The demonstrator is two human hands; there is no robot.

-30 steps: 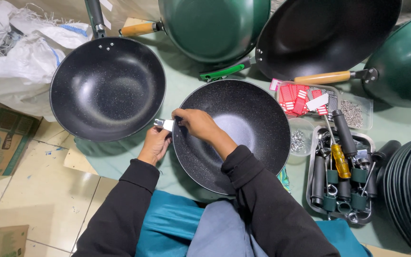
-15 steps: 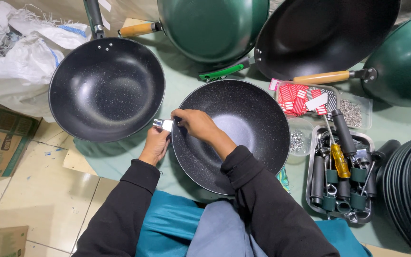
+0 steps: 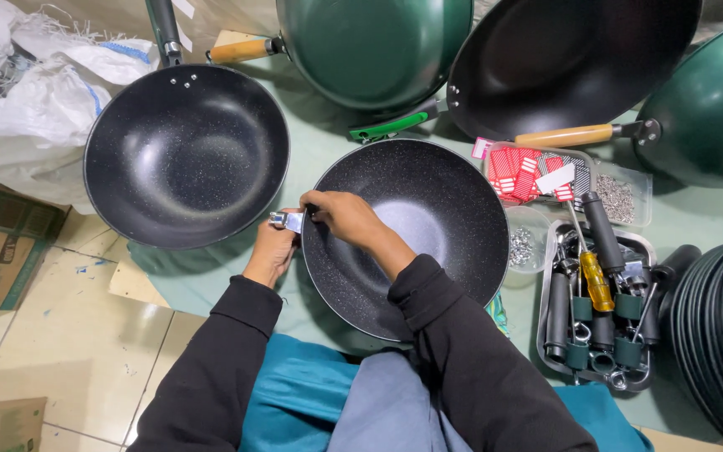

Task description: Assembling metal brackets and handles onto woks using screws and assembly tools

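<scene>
A black speckled wok [image 3: 428,218] without a handle rests in front of my knees. A small metal bracket [image 3: 284,221] sticks out from its left rim. My left hand [image 3: 269,251] is under the bracket, gripping it from outside the rim. My right hand [image 3: 340,216] reaches across the wok's inside and its fingers pinch at the rim right next to the bracket. What the right fingertips hold is too small to tell.
A finished black wok [image 3: 186,155] with a dark handle lies to the left. Green and black woks [image 3: 374,46] lie behind. A metal tray [image 3: 600,314] of handles and a yellow screwdriver [image 3: 596,280] lies right, by a screw container [image 3: 520,247]. Stacked woks [image 3: 721,335] stand far right.
</scene>
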